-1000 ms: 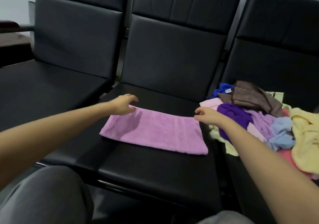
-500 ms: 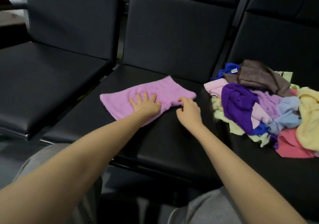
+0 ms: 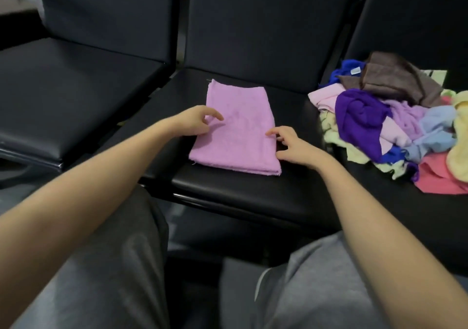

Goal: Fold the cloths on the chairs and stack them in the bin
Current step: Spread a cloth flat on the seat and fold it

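Head view: black padded chairs point(image 3: 240, 192) stand in a row, their smooth seats faintly glossy. On the right seat lies a rumpled pile of cloths point(image 3: 390, 121), brown, purple, blue, yellow and pink. A lilac cloth point(image 3: 238, 128), folded into a flat, fuzzy rectangle, lies on the middle seat. The left hand point(image 3: 195, 121) and right hand point(image 3: 293, 146) flank it, fingers loosely spread, gripping nothing; they seem to touch its edges.

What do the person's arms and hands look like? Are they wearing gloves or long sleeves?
No gloves, no long sleeves. The left hand and right hand are bare, with no rings, watch or bracelet showing. The left forearm and right forearm are bare to the picture's edge. The only clothing in view is the grey trousers.
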Available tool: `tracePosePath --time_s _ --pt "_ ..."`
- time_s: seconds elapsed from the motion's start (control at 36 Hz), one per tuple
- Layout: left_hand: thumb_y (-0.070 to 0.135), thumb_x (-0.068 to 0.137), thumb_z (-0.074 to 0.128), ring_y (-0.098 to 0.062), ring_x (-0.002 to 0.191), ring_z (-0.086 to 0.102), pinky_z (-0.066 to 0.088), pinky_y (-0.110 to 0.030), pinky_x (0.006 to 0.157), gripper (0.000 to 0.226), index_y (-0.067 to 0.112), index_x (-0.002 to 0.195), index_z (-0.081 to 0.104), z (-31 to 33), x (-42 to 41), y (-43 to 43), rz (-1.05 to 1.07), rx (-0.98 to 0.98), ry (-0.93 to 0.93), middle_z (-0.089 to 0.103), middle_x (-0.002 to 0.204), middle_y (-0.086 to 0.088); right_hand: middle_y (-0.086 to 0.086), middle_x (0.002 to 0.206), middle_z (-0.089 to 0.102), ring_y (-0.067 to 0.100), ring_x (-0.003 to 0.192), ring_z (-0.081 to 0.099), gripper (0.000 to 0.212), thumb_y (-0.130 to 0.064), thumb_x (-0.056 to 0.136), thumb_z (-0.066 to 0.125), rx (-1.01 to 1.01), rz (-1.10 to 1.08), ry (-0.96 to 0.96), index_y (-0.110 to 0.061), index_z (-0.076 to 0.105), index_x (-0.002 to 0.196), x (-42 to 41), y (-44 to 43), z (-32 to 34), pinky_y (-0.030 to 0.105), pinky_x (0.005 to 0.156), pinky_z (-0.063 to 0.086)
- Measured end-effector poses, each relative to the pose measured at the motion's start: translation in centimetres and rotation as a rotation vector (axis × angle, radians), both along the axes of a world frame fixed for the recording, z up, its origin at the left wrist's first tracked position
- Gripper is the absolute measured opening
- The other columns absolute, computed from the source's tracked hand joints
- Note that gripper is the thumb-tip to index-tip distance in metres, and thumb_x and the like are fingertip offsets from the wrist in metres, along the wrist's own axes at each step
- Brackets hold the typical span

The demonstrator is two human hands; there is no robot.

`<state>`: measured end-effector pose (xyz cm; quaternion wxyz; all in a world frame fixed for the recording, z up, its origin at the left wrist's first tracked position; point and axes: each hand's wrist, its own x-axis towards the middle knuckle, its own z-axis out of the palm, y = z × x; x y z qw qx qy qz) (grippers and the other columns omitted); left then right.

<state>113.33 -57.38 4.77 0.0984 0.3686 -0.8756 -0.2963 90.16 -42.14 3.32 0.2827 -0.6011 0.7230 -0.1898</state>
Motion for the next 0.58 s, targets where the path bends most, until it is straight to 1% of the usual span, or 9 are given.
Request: tracePosePath --time_s 0.03,0.08,0.14,0.19,0.25,0.33,0.44,0.5,0.58 --pt "-0.010 0.082 0.043 -0.021 0.088 0.051 0.038 -0.021 0.066 0.054 0.022 0.122 0.058 0.0 0.5 -0.4 -0.048 0.005 -0.048 0.051 0.101 -0.003 0.001 0.142 0.019 0.015 0.126 0.033 0.061 0.000 0.083 0.056 0.044 0.025 0.008 -0.026 0.037 0.136 0.0 0.1 0.1 0.021 0.101 0.028" --pt "-0.016 0.077 0.038 -0.024 0.111 0.051 0.040 -0.020 0.086 0.066 0.020 0.130 0.054 -0.3 1.1 -1.1 -0.139 -0.007 -0.156 0.051 0.119 -0.006 -0.004 0.142 0.012 0.015 0.127 0.031 0.067 -0.005 0.082 0.059 0.113 0.062 0.036 -0.035 0.031 0.135 0.1 0.4 0.4 0.023 0.102 0.029" --pt "-0.017 0.079 0.037 -0.019 0.136 0.033 0.026 -0.018 0.103 0.072 0.021 0.139 0.045 -0.3 1.6 -1.2 -0.212 0.015 -0.243 0.037 0.145 -0.003 -0.006 0.140 0.011 0.017 0.127 0.031 0.065 -0.009 0.081 0.064 0.142 0.083 0.050 -0.040 0.032 0.128 0.0 0.4 0.7 0.026 0.105 0.029" --pt "-0.006 0.083 0.049 -0.017 0.140 0.025 0.021 -0.016 0.104 0.072 0.026 0.146 0.033 0.2 2.0 -1.0 -0.261 0.081 -0.281 0.024 0.153 -0.001 -0.007 0.135 0.013 0.019 0.125 0.031 0.060 -0.017 0.081 0.069 0.164 0.090 0.067 -0.041 0.032 0.121 0.1 0.4 0.8 0.030 0.108 0.029" --pt "0.021 0.073 0.062 -0.017 0.143 0.017 0.018 -0.019 0.107 0.089 0.034 0.150 0.017 0.3 2.1 -0.8 -0.288 0.131 -0.346 0.011 0.156 0.000 -0.007 0.131 0.015 0.018 0.123 0.032 0.057 -0.029 0.080 0.073 0.171 0.094 0.063 -0.039 0.033 0.118 0.3 0.4 1.0 0.029 0.108 0.028" --pt "0.033 0.068 0.066 -0.025 0.146 0.000 0.009 -0.038 0.115 0.099 0.048 0.147 0.007 -0.9 1.9 -0.3 -0.256 0.013 -0.446 -0.006 0.159 -0.003 -0.005 0.129 0.018 0.018 0.120 0.038 0.042 -0.034 0.086 0.067 0.102 0.094 0.034 -0.033 0.039 0.117 0.8 0.3 1.4 0.021 0.099 0.027" --pt "0.027 0.081 0.060 -0.026 0.141 0.007 0.007 -0.042 0.116 0.061 0.052 0.132 0.039 -1.7 1.8 0.5 -0.286 -0.196 -0.199 0.012 0.156 0.004 -0.005 0.127 0.027 0.015 0.118 0.033 0.007 -0.031 0.094 0.056 -0.024 0.080 0.046 -0.034 0.054 0.099 1.5 -0.1 1.8 0.026 0.104 0.024" --pt "0.029 0.072 0.051 -0.021 0.136 0.016 0.009 -0.037 0.116 0.052 0.042 0.121 0.058 -1.7 1.9 0.4 -0.343 -0.231 -0.110 0.030 0.149 0.010 -0.003 0.116 0.043 0.016 0.116 0.034 0.007 -0.025 0.092 0.059 -0.101 0.122 0.093 -0.028 0.062 0.087 1.4 -0.3 1.7 0.030 0.102 0.026" --pt "0.023 0.073 0.053 -0.007 0.118 0.040 0.027 -0.023 0.103 0.042 0.025 0.112 0.067 -1.3 2.1 0.7 -0.413 -0.122 0.006 0.056 0.116 0.023 0.012 0.085 0.051 0.017 0.086 0.046 0.021 -0.022 0.087 0.066 -0.089 0.110 -0.077 -0.002 0.064 0.082 0.8 -0.3 1.6 0.031 0.084 0.034"
